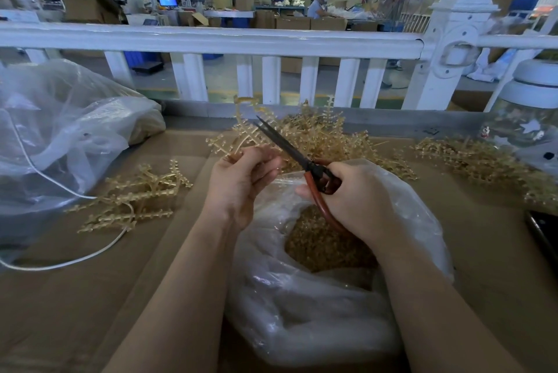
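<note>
My left hand (241,182) pinches a yellowish plastic sprue branch (238,134) studded with small parts and holds it upright over the table. My right hand (347,200) grips red-handled scissors (290,149), whose dark blades are nearly together and point up-left beside the branch. Under both hands an open clear plastic bag (302,297) holds several small yellowish cut pieces (314,239). Part of the scissor handle is hidden by my fingers.
Piles of the same sprue branches lie at the left (133,194), behind my hands (326,134) and at the right (483,161). A large plastic bag (60,137) and a white cord (60,264) lie on the left of the cardboard-covered table (75,297). A white railing (211,40) runs along the back edge.
</note>
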A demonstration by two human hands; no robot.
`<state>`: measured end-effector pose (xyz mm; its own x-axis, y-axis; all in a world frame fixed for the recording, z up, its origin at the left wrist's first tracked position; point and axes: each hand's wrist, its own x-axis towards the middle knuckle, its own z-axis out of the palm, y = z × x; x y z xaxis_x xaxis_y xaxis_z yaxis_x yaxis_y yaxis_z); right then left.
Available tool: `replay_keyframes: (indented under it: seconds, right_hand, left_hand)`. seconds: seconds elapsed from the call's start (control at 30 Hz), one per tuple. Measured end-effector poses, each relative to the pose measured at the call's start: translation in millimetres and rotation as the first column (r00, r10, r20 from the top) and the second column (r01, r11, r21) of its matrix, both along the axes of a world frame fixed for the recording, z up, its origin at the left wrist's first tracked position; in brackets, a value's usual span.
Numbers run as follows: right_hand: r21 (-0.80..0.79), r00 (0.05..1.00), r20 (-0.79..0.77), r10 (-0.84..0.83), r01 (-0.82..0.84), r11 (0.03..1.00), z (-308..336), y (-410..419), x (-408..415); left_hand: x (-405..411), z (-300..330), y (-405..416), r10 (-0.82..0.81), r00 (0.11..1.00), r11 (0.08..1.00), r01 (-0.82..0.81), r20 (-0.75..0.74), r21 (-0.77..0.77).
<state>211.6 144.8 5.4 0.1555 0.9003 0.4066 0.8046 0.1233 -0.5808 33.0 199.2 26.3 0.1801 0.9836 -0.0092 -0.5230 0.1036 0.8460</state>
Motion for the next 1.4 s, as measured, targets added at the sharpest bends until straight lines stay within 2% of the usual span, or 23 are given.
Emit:
replay_keyframes:
  seconds: [0.13,0.4,0.7,1.07,1.4]
  right_hand:
    - [-0.005,0.996,0.082,-0.037,0.038,0.999,-0.9,-0.1,-0.4]
    - [-0.005,0.997,0.076,-0.016,0.016,1.000,-3.8,0.0,1.0]
    - [0.037,0.995,0.095,-0.007,0.004,0.999,-0.8,-1.6,-2.3]
    - [0.087,0.992,0.113,-0.056,0.046,0.995,1.7,-3.6,-4.5]
    - [0.049,0.998,0.060,-0.001,-0.002,0.999,2.1,-2.2,-5.0]
  left_hand:
    - [-1.2,2.1,-0.5,0.022,1.000,1.000,-0.022,0.006,0.011]
    - [-4.4,3.5,-2.7,-0.013,1.000,0.997,0.012,0.020,0.071]
    - [-5.6,2.9,-1.7,0.024,0.996,0.976,-0.005,-0.082,0.217]
    - [-7.8,5.0,-3.3,0.013,0.999,0.980,-0.006,-0.037,0.201]
    - [-9.6,5.2,-2.8,0.026,1.000,0.993,-0.024,-0.012,0.117]
